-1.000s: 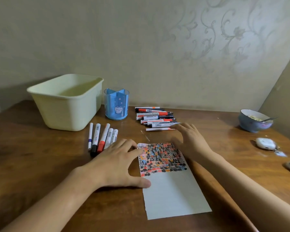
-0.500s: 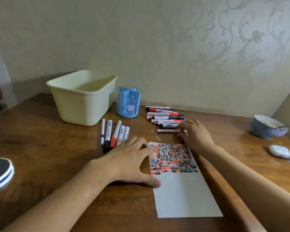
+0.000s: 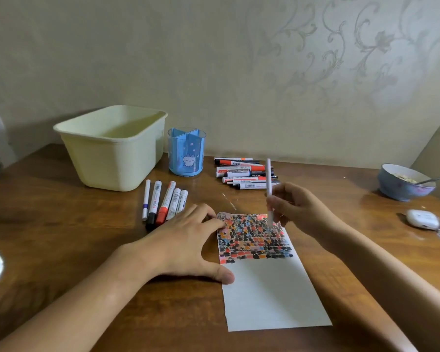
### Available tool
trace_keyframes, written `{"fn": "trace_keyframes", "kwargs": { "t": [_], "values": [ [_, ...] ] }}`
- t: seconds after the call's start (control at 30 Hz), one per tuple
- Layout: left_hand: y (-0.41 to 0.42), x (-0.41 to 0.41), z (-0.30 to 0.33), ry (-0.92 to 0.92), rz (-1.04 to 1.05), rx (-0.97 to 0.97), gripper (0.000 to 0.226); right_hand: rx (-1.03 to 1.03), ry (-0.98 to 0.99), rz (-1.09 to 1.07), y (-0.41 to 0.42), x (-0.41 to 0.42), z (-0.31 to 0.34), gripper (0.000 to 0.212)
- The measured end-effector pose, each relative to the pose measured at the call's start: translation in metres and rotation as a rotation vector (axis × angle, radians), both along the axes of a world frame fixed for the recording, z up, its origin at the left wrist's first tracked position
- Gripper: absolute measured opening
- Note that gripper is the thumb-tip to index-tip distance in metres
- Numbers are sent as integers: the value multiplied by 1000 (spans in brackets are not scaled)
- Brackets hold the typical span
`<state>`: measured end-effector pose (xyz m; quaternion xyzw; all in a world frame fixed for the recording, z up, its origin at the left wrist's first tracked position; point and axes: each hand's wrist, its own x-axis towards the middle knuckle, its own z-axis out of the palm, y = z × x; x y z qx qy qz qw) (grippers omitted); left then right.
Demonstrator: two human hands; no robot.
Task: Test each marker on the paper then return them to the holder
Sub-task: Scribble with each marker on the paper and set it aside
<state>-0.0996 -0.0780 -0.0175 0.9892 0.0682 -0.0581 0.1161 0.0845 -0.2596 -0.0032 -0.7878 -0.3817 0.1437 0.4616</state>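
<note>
Standing between right hand's [image 3: 300, 207] fingers over paper [image 3: 264, 283]: thin marker [image 3: 268, 184].

We see the counter [image 3: 61, 237] as brown wood w/ a soft sheen; paper [image 3: 269, 295] matt white; bin [image 3: 112, 158] smooth cream plastic; holder [image 3: 187, 153] clear blue plastic, glossy; bowl [image 3: 404, 182] glazed, shiny; wall [image 3: 214, 59] matt, embossed pattern.

The left hand [image 3: 186, 246] lies flat with its fingers spread wide, thumb pointing to 3 o'clock. Its arm runs back toward 7 o'clock. The right hand [image 3: 299, 208] has curled fingers pinching something thin that stands almost upright. Its arm runs back toward 4 o'clock.
</note>
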Motion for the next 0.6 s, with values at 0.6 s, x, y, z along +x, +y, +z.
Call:
{"fn": "trace_keyframes", "kwargs": {
  "t": [0.6],
  "values": [
    [-18, 5, -7, -498, -7, -164, 22, 195, 329, 166, -10, -45, -12, 17]
  ]
}}
